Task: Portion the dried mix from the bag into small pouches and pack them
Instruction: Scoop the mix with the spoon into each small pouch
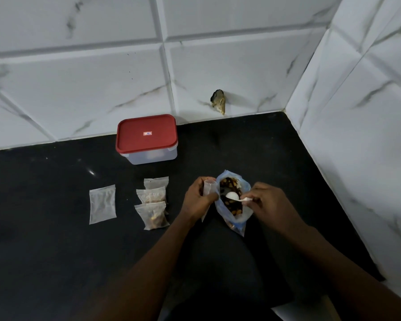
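— Where is the bag?
— The bag (245, 216) stands open on the black counter (56, 239), between the two hands. It is soft and light, so it can flop over. Hold it by the rim.
— What are the hands doing?
— The left hand (200, 201) curls round one small pouch (207, 186). The right hand (272, 205) pinches the white spoon (236, 198).
— How many things?
— One bag, one spoon, one red-lid box (146, 135). Five pouches: one held, three piled (152, 215), one flat pouch (102, 203) alone.

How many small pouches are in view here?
5 pouches. One lies alone at far left; three overlap in front of the box: back, middle, front; one is held in the left hand beside the bag. More may be hidden under the far-left one.
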Tool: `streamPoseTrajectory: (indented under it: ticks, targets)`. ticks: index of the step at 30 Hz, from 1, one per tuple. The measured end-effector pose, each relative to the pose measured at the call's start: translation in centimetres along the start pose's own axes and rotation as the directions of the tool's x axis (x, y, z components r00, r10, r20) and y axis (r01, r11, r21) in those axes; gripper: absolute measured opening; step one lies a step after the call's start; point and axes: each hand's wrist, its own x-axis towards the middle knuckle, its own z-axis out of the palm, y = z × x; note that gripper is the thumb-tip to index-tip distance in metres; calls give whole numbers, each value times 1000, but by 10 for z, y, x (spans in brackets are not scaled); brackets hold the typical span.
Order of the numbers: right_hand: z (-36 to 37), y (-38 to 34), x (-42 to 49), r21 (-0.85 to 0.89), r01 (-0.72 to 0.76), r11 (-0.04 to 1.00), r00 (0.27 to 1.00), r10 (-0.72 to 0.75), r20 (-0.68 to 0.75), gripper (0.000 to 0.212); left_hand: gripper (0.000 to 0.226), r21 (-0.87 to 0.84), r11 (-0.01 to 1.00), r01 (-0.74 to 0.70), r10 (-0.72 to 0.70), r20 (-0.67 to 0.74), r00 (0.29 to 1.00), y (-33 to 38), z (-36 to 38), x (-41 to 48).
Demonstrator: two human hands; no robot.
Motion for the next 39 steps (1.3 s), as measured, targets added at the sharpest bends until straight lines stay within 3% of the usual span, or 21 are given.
streamPoseTrajectory:
  ticks: [4,11,17,22,27,31,35,37,39]
  targets:
    - [-13,0,7,44,2,999,994,3,-106,11,35,-20,1000,11,-12,-25,1000,-3,-2,-10]
    - [13,-8,10,-5,-42,999,999,42,11,15,32,-75,995,68,-73,-73,995,-14,1,-35]
    - [0,2,5,38,-50,998,993,54,-103,15,44,-24,997,76,-77,-36,996,-20,-1,-45]
    - [9,1,-1,-25,-72,997,995,71,-67,16,47,8,997,83,-83,2,997,-18,1,-48]
    - [25,-13,-14,36,-103,994,990,106,-93,12,44,-48,994,97,-95,42,995,-15,4,-48]
    - [31,-20,-19,182,-295,938,941,318,-115,14,42,-66,994,87,-84,43,996,-16,8,-49]
    - [36,-26,-18,424,-520,741,816,578,-10,13,44,-31,997,69,-67,57,996,-19,8,-50]
    - [37,-29,-18,475,-540,694,790,613,2,12,45,-2,999,51,-50,68,996,-21,8,-50]
    - [35,-31,-18,447,-543,711,803,595,29,13,44,16,999,36,-37,70,997,-21,8,-51]
